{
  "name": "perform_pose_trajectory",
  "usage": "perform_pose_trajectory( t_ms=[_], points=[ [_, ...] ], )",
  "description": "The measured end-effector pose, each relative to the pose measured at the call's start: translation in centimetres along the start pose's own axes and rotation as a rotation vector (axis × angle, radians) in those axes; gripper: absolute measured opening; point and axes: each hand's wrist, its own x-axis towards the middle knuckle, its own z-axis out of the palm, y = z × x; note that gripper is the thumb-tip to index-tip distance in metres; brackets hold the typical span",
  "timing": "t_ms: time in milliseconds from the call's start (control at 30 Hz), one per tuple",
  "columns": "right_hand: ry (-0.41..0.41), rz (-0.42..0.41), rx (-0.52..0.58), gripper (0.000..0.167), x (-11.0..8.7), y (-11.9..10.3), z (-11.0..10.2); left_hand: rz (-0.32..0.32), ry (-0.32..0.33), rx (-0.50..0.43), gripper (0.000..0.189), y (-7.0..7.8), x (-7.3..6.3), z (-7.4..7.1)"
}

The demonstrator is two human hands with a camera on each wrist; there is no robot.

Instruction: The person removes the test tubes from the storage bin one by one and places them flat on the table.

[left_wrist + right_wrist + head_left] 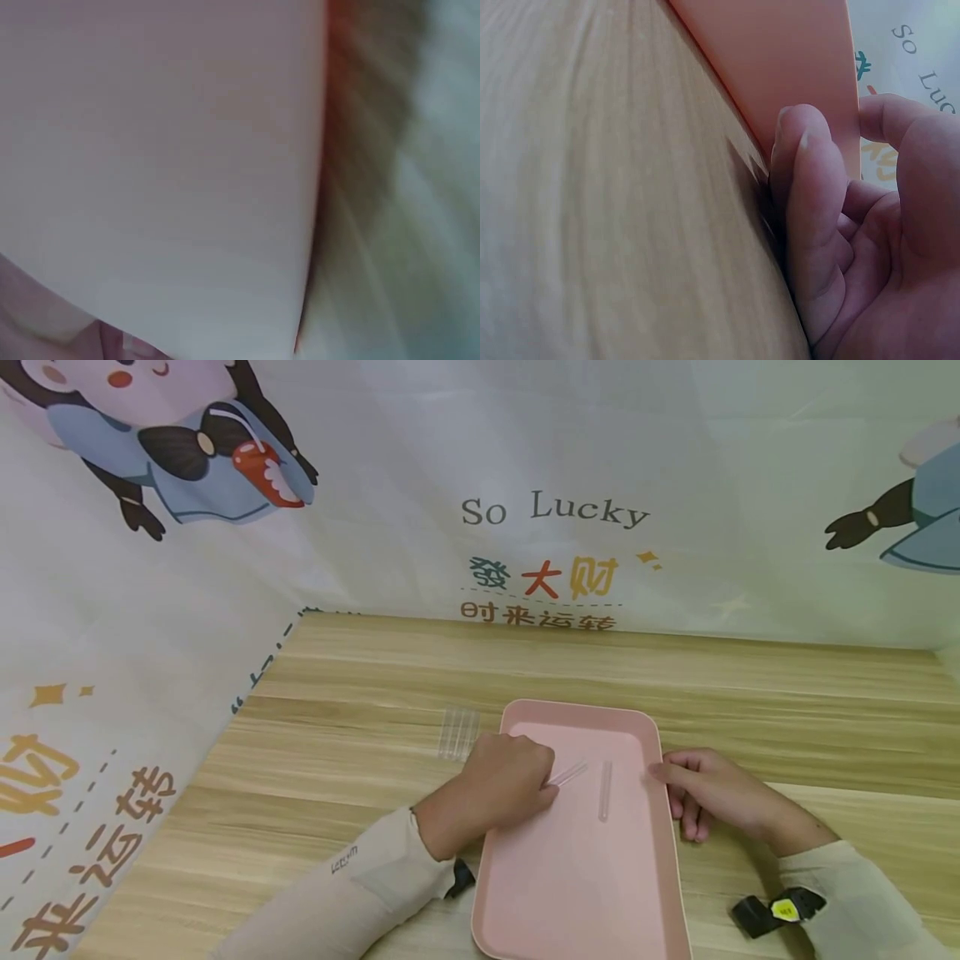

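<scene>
right fingers [816, 202] grip pink tray's edge [678, 877]

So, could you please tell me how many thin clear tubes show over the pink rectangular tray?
2: one thin clear tube lies on the pink rectangular tray; another tube is pinched in the left hand. That hand may hide more.

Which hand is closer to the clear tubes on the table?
The left hand, close beside the row of tubes; the right hand is across the pink tray, at its right edge.

a wood-grain table [360, 693] meets a pale backdrop [390, 560] printed with cartoon figures [180, 452] and lettering [542, 579].
</scene>
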Motion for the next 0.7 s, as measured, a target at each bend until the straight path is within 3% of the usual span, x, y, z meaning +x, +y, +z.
perform_pose_trajectory(
  t_ms=[333, 700],
  points=[
    [0.000, -0.005, -0.001, 0.045, 0.1, 0.0, 0.0, -0.024, 0.038, -0.043, 0.025, 0.0, -0.1, -0.4],
    [0.002, -0.011, 0.004, 0.046, 0.1, 0.1, 0.0, -0.060, 0.044, -0.117, 0.023, -0.5, -0.6, -1.5]
  ],
)
